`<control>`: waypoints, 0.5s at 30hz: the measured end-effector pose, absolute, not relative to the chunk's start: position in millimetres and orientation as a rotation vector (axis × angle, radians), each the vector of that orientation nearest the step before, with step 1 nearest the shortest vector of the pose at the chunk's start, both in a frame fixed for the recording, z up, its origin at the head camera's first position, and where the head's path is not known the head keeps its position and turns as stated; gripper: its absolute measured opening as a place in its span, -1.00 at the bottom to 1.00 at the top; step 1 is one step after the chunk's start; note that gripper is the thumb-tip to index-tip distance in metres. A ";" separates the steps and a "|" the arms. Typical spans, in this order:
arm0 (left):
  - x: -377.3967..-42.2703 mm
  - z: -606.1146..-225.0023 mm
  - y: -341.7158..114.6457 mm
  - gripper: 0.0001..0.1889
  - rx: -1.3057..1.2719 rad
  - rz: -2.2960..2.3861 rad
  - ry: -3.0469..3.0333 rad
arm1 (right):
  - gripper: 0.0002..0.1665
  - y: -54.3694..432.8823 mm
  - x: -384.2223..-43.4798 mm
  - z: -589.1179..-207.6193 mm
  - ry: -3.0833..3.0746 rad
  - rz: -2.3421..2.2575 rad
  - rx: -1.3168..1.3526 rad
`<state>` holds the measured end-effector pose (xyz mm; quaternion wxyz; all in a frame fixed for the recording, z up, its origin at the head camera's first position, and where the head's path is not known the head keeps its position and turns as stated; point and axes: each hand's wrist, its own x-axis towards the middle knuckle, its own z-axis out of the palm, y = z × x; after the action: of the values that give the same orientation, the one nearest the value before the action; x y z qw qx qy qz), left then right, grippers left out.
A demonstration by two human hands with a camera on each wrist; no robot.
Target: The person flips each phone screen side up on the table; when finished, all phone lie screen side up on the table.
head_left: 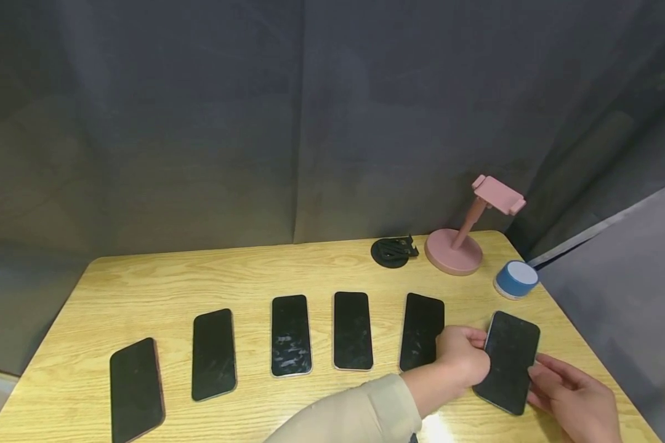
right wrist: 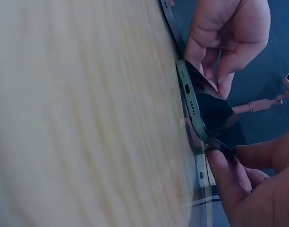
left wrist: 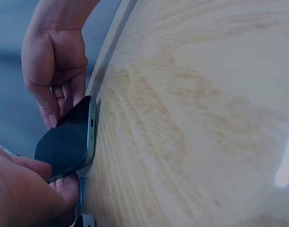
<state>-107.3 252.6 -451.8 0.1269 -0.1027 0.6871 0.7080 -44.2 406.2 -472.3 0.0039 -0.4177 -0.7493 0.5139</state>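
Both hands hold a dark-screened smartphone (head_left: 508,363) by its long sides at the right of the table, screen up. My left hand (head_left: 462,357) pinches its left side, reaching across from a beige sleeve. On the opposite side, the thumb and fingers of my right hand (head_left: 576,394) grip the edge. The left wrist view shows the phone's pale green end (left wrist: 91,125) with its port, close over the wood. In the right wrist view, the phone (right wrist: 220,113) leans with its right side at the near fingers. Another smartphone (head_left: 421,329) lies partly behind my left wrist.
Several more smartphones, such as one in the middle (head_left: 352,331), lie in a row leftward on the wooden table (head_left: 227,277). At the back right stand a pink phone stand (head_left: 454,252), a folded black stand (head_left: 390,252) and a blue-and-white cylinder (head_left: 515,280). Dark curtains (head_left: 199,123) surround the table.
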 end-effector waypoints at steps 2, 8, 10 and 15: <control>-107.1 -452.4 252.5 -0.66 -0.309 2.051 1.999 | -0.33 408.8 -44.9 -476.1 -2.400 1.569 -1.300; -106.8 -453.2 251.3 -0.67 -0.292 2.026 1.976 | -0.27 419.6 -47.7 -486.0 -2.443 1.594 -1.297; -106.4 -452.9 249.9 -0.67 -0.272 2.000 1.982 | -0.24 422.5 -48.4 -488.1 -2.445 1.609 -1.310; -105.3 -449.7 246.2 -0.68 -0.244 1.933 2.006 | -0.18 425.0 -50.7 -489.3 -2.476 1.642 -1.305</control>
<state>-105.3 246.2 -449.7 0.1716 -0.0859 0.7067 0.6810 -50.7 425.0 -489.3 -0.0516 -0.4015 -0.7620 0.5055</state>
